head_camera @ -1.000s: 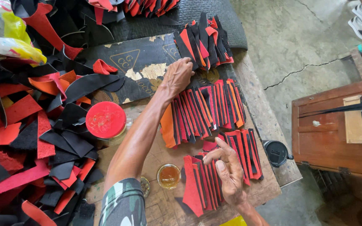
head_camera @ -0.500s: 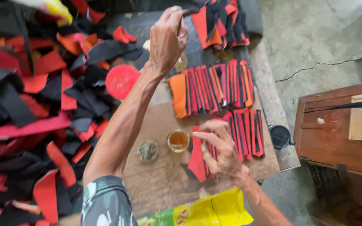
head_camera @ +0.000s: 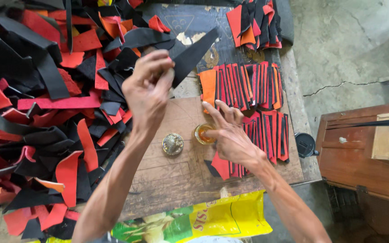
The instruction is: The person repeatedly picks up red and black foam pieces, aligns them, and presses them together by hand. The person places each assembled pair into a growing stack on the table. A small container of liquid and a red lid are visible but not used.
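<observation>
Over the left of the frame, a heap of red and black strips [head_camera: 37, 112] covers the desk [head_camera: 172, 175]. Left hand [head_camera: 147, 92] fingers pinch a black strip [head_camera: 194, 54] up top-center. Right hand [head_camera: 232, 137] fingers spread over the little amber-filled jar [head_camera: 202, 133], mid-frame.

Beyond the right hand [head_camera: 230, 137], a grey concrete floor [head_camera: 347, 49] runs off to the right, crossed by a thin dark crack [head_camera: 338, 85] and lit by even daylight. Further right of that hand stands a brown wooden box [head_camera: 361, 153] with a pale wooden block [head_camera: 383, 141] on top. Under both hands lies a worn wooden board [head_camera: 172, 175], scratched and stained. Nearer the person than the hands, a yellow and green plastic sack [head_camera: 194, 222] lies at the board's edge.
</observation>
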